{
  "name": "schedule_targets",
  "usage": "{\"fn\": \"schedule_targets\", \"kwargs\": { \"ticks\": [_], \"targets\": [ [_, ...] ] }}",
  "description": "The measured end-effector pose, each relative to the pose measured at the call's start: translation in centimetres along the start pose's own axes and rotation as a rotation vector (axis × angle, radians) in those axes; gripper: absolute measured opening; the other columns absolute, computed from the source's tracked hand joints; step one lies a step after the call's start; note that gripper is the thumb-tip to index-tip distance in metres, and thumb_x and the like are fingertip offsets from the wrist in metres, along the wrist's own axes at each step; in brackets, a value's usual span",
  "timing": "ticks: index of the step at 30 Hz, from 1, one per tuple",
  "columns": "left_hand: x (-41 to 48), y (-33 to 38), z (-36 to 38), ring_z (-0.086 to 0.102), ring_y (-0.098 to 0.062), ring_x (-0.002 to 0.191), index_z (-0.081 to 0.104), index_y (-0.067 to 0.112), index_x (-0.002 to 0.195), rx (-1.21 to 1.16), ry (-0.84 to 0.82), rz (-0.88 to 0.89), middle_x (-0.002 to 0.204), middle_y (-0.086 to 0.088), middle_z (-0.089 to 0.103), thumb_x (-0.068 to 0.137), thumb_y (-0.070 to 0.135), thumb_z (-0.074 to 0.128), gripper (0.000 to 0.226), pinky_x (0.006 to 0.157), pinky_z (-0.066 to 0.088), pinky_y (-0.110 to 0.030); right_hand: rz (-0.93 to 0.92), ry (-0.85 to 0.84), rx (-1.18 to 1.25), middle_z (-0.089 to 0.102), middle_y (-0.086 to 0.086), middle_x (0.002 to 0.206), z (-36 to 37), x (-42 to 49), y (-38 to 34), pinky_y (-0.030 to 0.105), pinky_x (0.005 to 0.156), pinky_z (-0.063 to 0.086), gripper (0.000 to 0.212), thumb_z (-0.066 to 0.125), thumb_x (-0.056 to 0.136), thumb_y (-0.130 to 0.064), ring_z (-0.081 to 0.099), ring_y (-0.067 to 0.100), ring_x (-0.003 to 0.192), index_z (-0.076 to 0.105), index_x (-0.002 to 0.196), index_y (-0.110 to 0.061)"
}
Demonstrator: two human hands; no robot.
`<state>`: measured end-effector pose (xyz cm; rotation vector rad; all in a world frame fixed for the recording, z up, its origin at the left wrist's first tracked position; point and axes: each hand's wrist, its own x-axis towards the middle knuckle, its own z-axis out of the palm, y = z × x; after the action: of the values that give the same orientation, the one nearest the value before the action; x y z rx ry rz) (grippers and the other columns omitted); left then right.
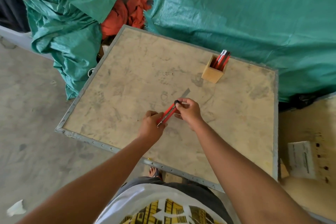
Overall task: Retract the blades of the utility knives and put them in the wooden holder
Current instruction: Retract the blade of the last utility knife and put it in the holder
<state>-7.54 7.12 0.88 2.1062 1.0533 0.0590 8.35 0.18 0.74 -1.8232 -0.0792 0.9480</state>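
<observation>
Both hands hold one red utility knife (168, 113) just above the middle of the table (127, 82). My left hand (151, 126) grips the knife's near end. My right hand (189, 111) pinches the black knob at its far end. A grey blade (185, 93) sticks out beyond the knob, pointing toward the far right. A wooden holder (213, 73) stands upright near the table's far right edge, with several red utility knives (222, 59) standing in it.
The table has a metal rim (101, 144). Green tarps (236, 23) and orange cloth (125, 16) are piled behind it. A plywood board with a paper sheet (301, 159) lies to the right. My foot (154, 172) is under the near edge.
</observation>
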Motion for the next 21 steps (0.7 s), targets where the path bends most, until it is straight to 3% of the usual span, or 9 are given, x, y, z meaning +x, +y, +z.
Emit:
{"fn": "schedule_targets", "kwargs": {
  "ticks": [4, 8, 10, 14, 18, 21],
  "targets": [
    [0.2, 3.9, -0.8, 0.063, -0.015, 0.1, 0.062, 0.022, 0.131, -0.174, -0.073, 0.026, 0.122, 0.002, 0.062, 0.088, 0.025, 0.07, 0.044, 0.085, 0.053, -0.029, -0.091, -0.052, -0.011, 0.073, 0.012, 0.105, -4.4, -0.2, -3.5, 0.034, 0.072, 0.065, 0.02, 0.069, 0.095, -0.008, 0.076, 0.021, 0.087, 0.071, 0.115, -0.013],
    [0.3, 8.5, -0.8, 0.068, -0.011, 0.095, 0.064, 0.018, 0.128, -0.281, -0.169, 0.1, 0.122, 0.005, 0.067, 0.087, 0.011, 0.073, 0.043, 0.073, 0.045, -0.003, -0.176, -0.079, -0.044, 0.074, 0.011, 0.106, -9.6, -0.6, -7.0, 0.033, 0.074, 0.065, 0.021, 0.07, 0.095, -0.008, 0.074, 0.021, 0.09, 0.071, 0.115, -0.012],
    [0.2, 10.7, -0.6, 0.068, -0.005, 0.088, 0.065, 0.016, 0.128, -0.347, -0.182, 0.138, 0.12, 0.003, 0.067, 0.084, 0.006, 0.075, 0.047, 0.071, 0.047, -0.002, -0.221, -0.096, -0.05, 0.074, 0.009, 0.103, -11.9, -1.0, -8.4, 0.033, 0.075, 0.065, 0.022, 0.069, 0.095, -0.007, 0.075, 0.02, 0.091, 0.071, 0.116, -0.012],
    [-0.1, 14.6, 0.1, 0.066, 0.007, 0.08, 0.065, 0.017, 0.127, -0.423, -0.218, 0.201, 0.116, 0.005, 0.066, 0.078, -0.002, 0.078, 0.054, 0.072, 0.051, -0.008, -0.319, -0.105, -0.054, 0.075, 0.005, 0.105, -15.8, -1.6, -10.4, 0.024, 0.07, 0.063, 0.025, 0.069, 0.095, -0.006, 0.076, 0.01, 0.085, 0.073, 0.118, -0.012],
    [-0.6, 17.2, 1.4, 0.066, 0.003, 0.082, 0.066, 0.022, 0.126, -0.499, -0.154, 0.234, 0.112, 0.008, 0.067, 0.081, -0.002, 0.075, 0.052, 0.088, 0.056, -0.028, -0.33, -0.186, -0.024, 0.076, 0.01, 0.114, -18.6, -2.1, -10.5, 0.039, 0.084, 0.065, 0.025, 0.071, 0.092, -0.003, 0.078, 0.021, 0.098, 0.078, 0.11, -0.02],
    [-0.9, 18.9, 2.2, 0.071, -0.008, 0.088, 0.067, 0.023, 0.125, -0.563, -0.086, 0.236, 0.114, 0.002, 0.069, 0.083, -0.003, 0.072, 0.051, 0.092, 0.057, -0.037, -0.34, -0.272, -0.099, 0.078, 0.011, 0.11, -20.3, -3.0, -10.3, 0.04, 0.081, 0.065, 0.024, 0.072, 0.091, -0.003, 0.078, 0.022, 0.097, 0.078, 0.107, -0.021]
  ]
}}
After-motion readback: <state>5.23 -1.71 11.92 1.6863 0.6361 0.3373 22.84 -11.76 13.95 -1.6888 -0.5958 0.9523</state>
